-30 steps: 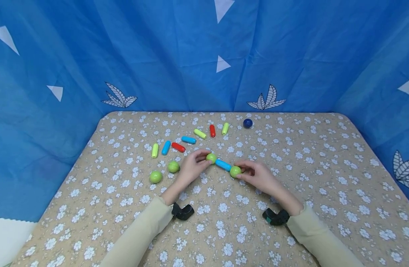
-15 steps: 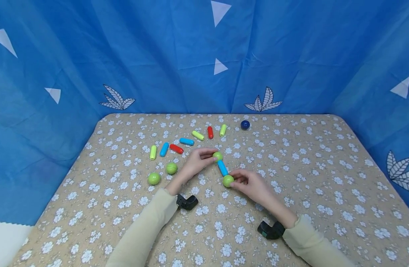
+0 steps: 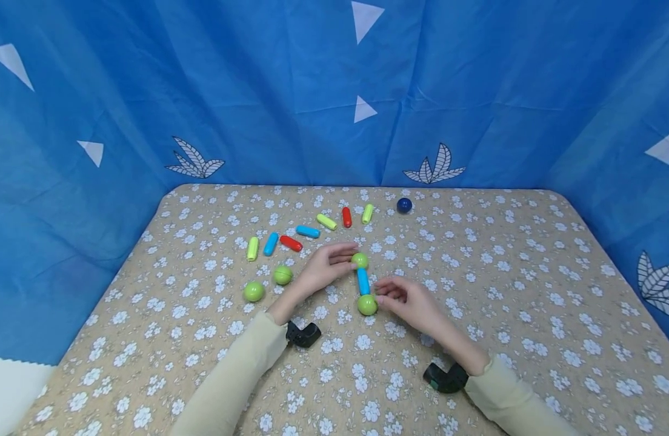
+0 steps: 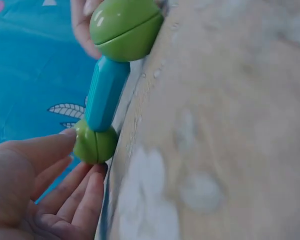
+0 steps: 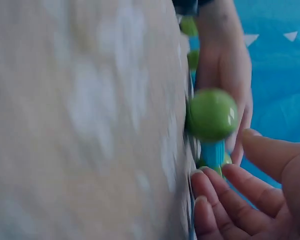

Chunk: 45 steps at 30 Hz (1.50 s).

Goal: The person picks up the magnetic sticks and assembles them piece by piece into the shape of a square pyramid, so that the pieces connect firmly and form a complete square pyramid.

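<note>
A blue rod (image 3: 363, 281) joins two green balls, a far ball (image 3: 360, 260) and a near ball (image 3: 367, 304), in a dumbbell shape lying on the tablecloth and pointing away from me. My left hand (image 3: 325, 269) is at the far ball, its thumb tip at the ball's side and the other fingertips right at its edge in the left wrist view. Beside the near ball is my right hand (image 3: 409, 301); the right wrist view shows its fingers (image 5: 240, 200) loosely bent and spread, with a gap between thumb and ball.
Left of my left hand lie two loose green balls (image 3: 254, 291). Behind it, several short rods spread out: yellow-green (image 3: 252, 249), blue (image 3: 271, 244) and red (image 3: 291, 243). A dark blue ball (image 3: 404, 205) sits near the back edge. A blue curtain (image 3: 291, 91) hangs behind the table.
The dumbbell shape has turned from slanting left to right until it points away from me. The right hand has moved nearer and left with its ball, then loosened from it.
</note>
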Each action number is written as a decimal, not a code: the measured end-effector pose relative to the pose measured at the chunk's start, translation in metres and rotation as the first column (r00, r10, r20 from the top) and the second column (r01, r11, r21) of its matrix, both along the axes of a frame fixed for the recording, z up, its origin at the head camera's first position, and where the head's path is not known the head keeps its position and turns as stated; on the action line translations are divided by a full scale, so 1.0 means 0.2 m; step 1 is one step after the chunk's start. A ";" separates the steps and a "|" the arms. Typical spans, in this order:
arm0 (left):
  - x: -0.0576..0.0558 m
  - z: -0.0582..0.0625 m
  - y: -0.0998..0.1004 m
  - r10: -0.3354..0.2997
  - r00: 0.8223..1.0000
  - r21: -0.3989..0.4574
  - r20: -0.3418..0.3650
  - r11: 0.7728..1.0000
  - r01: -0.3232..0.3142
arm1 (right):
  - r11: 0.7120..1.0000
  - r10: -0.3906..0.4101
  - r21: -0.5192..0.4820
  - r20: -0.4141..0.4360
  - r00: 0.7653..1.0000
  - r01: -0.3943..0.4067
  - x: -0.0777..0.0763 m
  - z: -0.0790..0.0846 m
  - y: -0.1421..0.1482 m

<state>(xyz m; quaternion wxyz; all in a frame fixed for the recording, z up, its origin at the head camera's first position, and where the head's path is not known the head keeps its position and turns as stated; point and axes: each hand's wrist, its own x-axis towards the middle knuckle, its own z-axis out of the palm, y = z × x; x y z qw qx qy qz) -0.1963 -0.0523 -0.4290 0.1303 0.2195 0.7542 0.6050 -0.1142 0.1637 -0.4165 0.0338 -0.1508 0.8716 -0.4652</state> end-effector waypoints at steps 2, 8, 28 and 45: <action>0.02 0.02 -0.02 0.008 1.000 0.002 -0.018 1.000 -0.008 | 1.000 -0.023 -0.009 -0.003 1.000 0.023 -0.04 0.01 0.01; 0.09 0.09 -0.12 0.049 0.996 -0.004 -0.076 0.999 -0.050 | 0.998 -0.062 -0.002 0.023 0.998 0.062 -0.19 0.04 -0.02; 0.04 0.23 -0.65 0.276 0.957 -0.153 -0.091 0.945 -0.288 | 1.000 0.016 0.005 0.107 0.994 -0.016 -0.34 0.02 -0.11; -0.09 0.08 -0.83 0.322 0.916 -0.414 -0.241 0.819 -0.397 | 1.000 0.000 -0.011 0.103 0.995 0.001 -0.34 0.01 -0.12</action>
